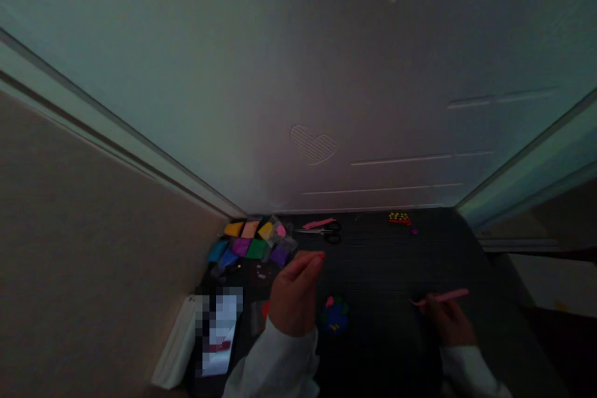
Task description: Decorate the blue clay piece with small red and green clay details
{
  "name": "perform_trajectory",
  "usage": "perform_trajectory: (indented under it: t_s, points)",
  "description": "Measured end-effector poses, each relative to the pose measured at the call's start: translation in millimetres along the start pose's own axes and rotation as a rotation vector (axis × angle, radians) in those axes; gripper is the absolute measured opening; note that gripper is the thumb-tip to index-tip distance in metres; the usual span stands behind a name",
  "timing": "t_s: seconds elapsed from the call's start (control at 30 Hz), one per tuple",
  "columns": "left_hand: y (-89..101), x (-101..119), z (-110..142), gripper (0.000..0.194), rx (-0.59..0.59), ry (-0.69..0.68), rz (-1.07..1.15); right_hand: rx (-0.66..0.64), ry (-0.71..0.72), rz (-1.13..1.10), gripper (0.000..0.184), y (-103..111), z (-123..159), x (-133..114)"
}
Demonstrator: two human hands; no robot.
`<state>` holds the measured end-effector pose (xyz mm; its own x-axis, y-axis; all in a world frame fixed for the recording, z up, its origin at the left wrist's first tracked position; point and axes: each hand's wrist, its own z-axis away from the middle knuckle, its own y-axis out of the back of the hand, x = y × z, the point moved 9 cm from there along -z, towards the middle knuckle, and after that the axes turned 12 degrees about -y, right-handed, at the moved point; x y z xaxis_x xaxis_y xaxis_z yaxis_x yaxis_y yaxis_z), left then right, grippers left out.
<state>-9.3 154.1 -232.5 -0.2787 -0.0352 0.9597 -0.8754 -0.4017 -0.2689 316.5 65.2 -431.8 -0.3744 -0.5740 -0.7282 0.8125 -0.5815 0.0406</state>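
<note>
My left hand (pixel 298 292) is raised over the dark table, thumb and fingers pinched together. A small red bit of clay (pixel 322 255) shows at the fingertips, too small to make out well. Low at the right, my right hand (pixel 448 318) is closed round a pink-handled tool (pixel 450 296), whose thin curved tip points left. Between the hands lies a round blue and green clay piece (pixel 336 316), with a pink spot near its top and yellow bits near its bottom. Tiny yellow and red pieces (pixel 399 218) lie in rows towards the back, beside a purple bit (pixel 415 232).
Several coloured clay packets (pixel 256 249) crowd the table's back left. Black-handled scissors (pixel 329 233) and a pink tool (pixel 319 223) lie near the back edge. A lit phone-like screen (pixel 221 336) stands at the left, by a white roll-like object (pixel 175 345). An embossed panel (pixel 261 106) rises behind.
</note>
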Motion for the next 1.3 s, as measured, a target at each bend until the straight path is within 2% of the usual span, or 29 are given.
perform_trajectory:
  t_s: [0.07,0.17,0.27,0.37,0.47,0.57,0.73,0.93,1.17,1.3]
  points:
    - [15.4,-1.0,3.5,0.013,-0.019,-0.050,-0.007,0.040,0.058,-0.044,0.042,6.1,-2.6,0.3]
    - [28.8,-13.7,13.9,0.013,-0.068,-0.079,0.015,0.078,0.163,-0.074,0.048,13.9,-6.1,0.1]
    - [33.3,-31.0,32.2,0.013,-0.152,-0.086,0.077,0.084,0.272,-0.091,0.049,19.4,-5.3,-3.0]
    - [36.4,-37.9,57.4,0.009,-0.267,-0.120,0.164,0.067,0.390,-0.119,0.043,20.8,4.2,-9.2]
    - [48.9,-38.2,82.7,0.007,-0.344,-0.106,0.189,0.027,0.491,-0.142,0.036,13.4,23.2,-13.3]
    - [67.3,-34.0,100.8,0.007,-0.392,-0.095,0.139,-0.031,0.580,-0.154,0.028,-3.5,51.0,-14.1]
    - [95.3,-29.8,117.9,0.010,-0.323,-0.066,0.234,-0.170,0.715,-0.181,0.021,-30.1,111.3,-14.0]
    - [98.9,-33.5,144.1,0.010,-0.345,0.026,0.401,-0.304,0.808,-0.212,0.015,-32.2,172.7,-15.8]
    - [109.9,-35.6,159.9,0.014,-0.269,0.100,0.508,-0.354,0.841,-0.285,0.008,-11.3,193.9,-12.9]
    - [111.1,-36.0,162.7,0.014,-0.263,0.117,0.510,-0.381,0.841,-0.282,0.008,-11.9,197.9,-17.0]
